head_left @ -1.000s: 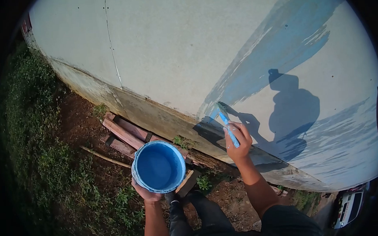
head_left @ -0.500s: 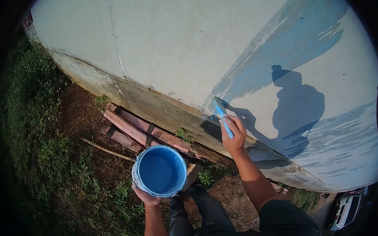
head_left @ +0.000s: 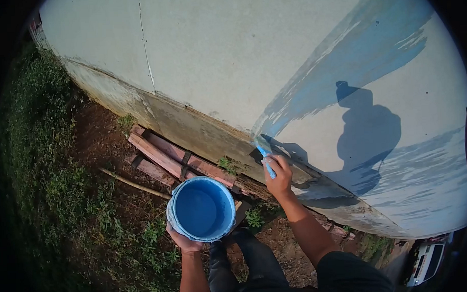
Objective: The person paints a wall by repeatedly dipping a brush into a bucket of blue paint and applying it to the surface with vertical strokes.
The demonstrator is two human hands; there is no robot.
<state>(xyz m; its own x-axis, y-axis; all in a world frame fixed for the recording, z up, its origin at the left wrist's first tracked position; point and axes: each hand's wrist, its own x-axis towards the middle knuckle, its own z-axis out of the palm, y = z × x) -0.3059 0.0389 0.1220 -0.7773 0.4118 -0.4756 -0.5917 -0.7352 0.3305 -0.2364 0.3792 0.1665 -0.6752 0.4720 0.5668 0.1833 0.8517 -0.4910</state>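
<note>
One bucket [head_left: 170,214] sits gripped in our left hand [head_left: 185,242], while our right hand [head_left: 279,177] grasps a brush [head_left: 262,150] at the wall [head_left: 205,59]

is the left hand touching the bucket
Touching: the head view shows the left hand pressed against the bucket's lower left side, with no gap between them.

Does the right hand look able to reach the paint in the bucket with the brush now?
Probably yes. The right hand holds the brush near the bucket, which the left hand holds open side up. The paint is uncovered, and nothing seems to stand between.
</note>
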